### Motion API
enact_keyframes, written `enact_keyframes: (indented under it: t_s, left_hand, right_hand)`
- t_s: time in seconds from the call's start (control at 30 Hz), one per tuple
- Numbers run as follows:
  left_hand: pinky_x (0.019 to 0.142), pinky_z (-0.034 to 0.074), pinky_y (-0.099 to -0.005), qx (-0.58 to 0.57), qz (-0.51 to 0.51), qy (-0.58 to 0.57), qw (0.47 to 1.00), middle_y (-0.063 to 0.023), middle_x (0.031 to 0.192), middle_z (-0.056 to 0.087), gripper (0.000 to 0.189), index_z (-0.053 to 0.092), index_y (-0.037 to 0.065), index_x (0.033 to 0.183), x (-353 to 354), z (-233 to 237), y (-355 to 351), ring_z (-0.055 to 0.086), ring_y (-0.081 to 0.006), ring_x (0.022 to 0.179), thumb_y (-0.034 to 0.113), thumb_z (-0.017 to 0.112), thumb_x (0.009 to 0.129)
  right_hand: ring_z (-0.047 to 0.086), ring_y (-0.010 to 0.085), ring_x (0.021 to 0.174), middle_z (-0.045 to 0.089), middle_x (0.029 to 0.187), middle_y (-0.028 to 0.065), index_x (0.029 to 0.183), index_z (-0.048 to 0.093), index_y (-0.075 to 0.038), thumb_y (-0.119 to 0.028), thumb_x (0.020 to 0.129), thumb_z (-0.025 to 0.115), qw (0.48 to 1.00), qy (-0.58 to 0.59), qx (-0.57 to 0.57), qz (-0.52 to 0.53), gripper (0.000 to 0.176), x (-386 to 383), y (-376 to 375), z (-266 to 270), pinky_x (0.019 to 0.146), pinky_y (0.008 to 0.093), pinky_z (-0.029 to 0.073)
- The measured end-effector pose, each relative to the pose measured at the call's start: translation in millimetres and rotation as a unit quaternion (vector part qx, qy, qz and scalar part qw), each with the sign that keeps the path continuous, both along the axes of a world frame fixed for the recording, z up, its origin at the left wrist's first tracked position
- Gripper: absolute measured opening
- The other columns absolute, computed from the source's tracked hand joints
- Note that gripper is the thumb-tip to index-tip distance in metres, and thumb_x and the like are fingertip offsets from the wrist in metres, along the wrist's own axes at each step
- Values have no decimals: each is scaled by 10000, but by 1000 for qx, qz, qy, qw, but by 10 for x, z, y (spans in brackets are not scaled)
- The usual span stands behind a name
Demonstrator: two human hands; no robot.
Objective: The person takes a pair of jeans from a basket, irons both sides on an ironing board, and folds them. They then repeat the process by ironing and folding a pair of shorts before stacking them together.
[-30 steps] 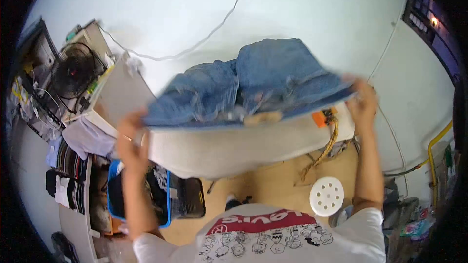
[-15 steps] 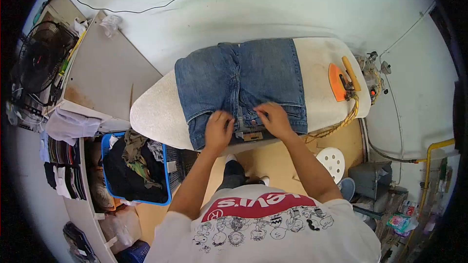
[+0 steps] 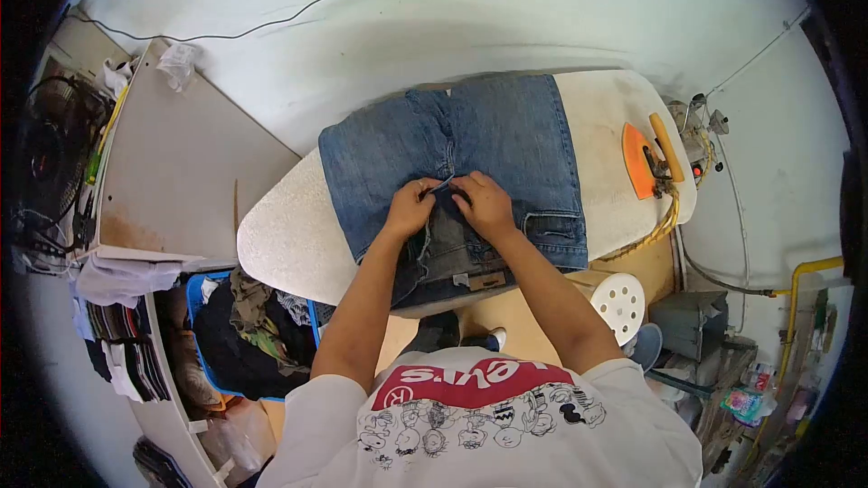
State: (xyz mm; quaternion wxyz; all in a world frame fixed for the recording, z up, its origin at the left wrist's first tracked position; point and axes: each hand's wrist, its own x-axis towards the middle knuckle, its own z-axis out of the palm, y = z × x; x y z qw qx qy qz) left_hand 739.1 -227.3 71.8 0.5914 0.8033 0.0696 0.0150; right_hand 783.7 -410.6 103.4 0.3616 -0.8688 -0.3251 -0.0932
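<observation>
Blue denim jeans lie across a pale ironing board, waistband toward me. The fly is spread apart, and the greyish inside of the back and a brown label patch show. My left hand pinches the denim on the left side of the fly. Close beside it, my right hand grips the fly's right side, with fingers closed on the cloth. An iron with an orange body and a wooden handle rests at the board's right end, apart from the jeans.
A blue basket of dark clothes stands below the board at left, near a cabinet and a fan. A white stool with holes is at right. Yellowish cords run from the iron past the board's edge.
Both hands have moved from the waistband up to the lower end of the fly. The fly has opened wide, showing the inside. The view has shifted slightly.
</observation>
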Motion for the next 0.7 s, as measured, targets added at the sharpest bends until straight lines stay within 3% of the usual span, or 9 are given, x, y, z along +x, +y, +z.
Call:
enact_keyframes:
  t_s: [0.13, 0.23, 0.3, 0.33, 0.4, 0.43, 0.5, 0.67, 0.7]
  left_hand:
    - [876, 498, -343, -20, -60, 54, 997, -185, 1075, 691, 311, 660, -14, 1145, 118, 112, 136, 674, -286, 952, 108, 575, 872]
    - [910, 485, -364, 75, -97, 68, 990, -185, 1113, 676, 326, 657, -3, 1172, 234, 218, 141, 648, -318, 1017, 100, 558, 879]
    - [977, 456, -397, 222, -121, -156, 955, -164, 1209, 628, 361, 658, 38, 1210, 330, 214, 93, 581, -342, 1126, 69, 525, 876]
    - [977, 456, -397, 219, -124, -153, 956, -164, 1209, 628, 361, 658, 38, 1210, 351, 201, 77, 581, -342, 1126, 69, 525, 876]
    - [1032, 407, -416, 284, -146, -96, 943, -165, 1260, 578, 407, 646, 17, 1223, 377, 179, 52, 525, -373, 1158, 4, 524, 835]
    - [1032, 407, -416, 282, -150, -94, 943, -165, 1260, 578, 407, 646, 17, 1223, 398, 176, 51, 525, -373, 1158, 4, 524, 835]
    - [1037, 403, -411, 297, -153, -83, 939, -143, 1265, 572, 427, 651, 29, 1225, 408, 159, 37, 517, -367, 1161, -7, 509, 824]
    - [1037, 401, -441, 321, -160, -53, 932, -136, 1328, 527, 463, 577, 76, 1328, 269, 303, -71, 509, -358, 1181, 63, 545, 867]
    - [1046, 392, -460, 337, -152, -34, 928, -134, 1385, 493, 495, 533, 99, 1381, 199, 367, -129, 494, -354, 1220, 99, 558, 887]
  right_hand:
    - [622, 298, 878, 617, 880, 81, 945, 657, -97, -158, 807, 671, 996, -48, -74, 19, 152, 160, 41, -20, 762, 416, 513]
    - [610, 306, 852, 607, 869, 84, 888, 655, -96, -160, 799, 666, 993, -66, -83, 49, 110, 314, 39, -10, 754, 422, 510]
    - [622, 333, 852, 634, 880, 117, 866, 670, -88, -141, 804, 641, 986, -68, -91, 125, 87, 424, 35, 59, 754, 441, 514]
    - [622, 333, 852, 634, 880, 117, 866, 670, -88, -141, 804, 641, 986, -64, -93, 123, 87, 431, 29, 100, 754, 441, 514]
    - [641, 363, 852, 664, 885, 162, 867, 685, -59, -107, 780, 631, 945, -43, -259, 196, 113, 410, 6, 202, 751, 466, 518]
    - [641, 363, 852, 664, 885, 162, 867, 685, -59, -107, 780, 631, 945, -39, -260, 194, 113, 311, -22, 342, 751, 466, 518]
    - [657, 379, 873, 683, 906, 196, 869, 695, -41, -88, 765, 611, 839, 143, -419, 316, 141, 23, -133, 562, 759, 474, 522]
    - [660, 373, 898, 690, 936, 187, 875, 696, -50, -114, 806, 596, 861, 229, -350, 289, 137, -21, -464, 593, 782, 461, 520]
    - [658, 372, 890, 691, 924, 175, 878, 695, -54, -135, 827, 600, 897, 239, -270, 257, 134, 17, -513, 546, 783, 458, 517]
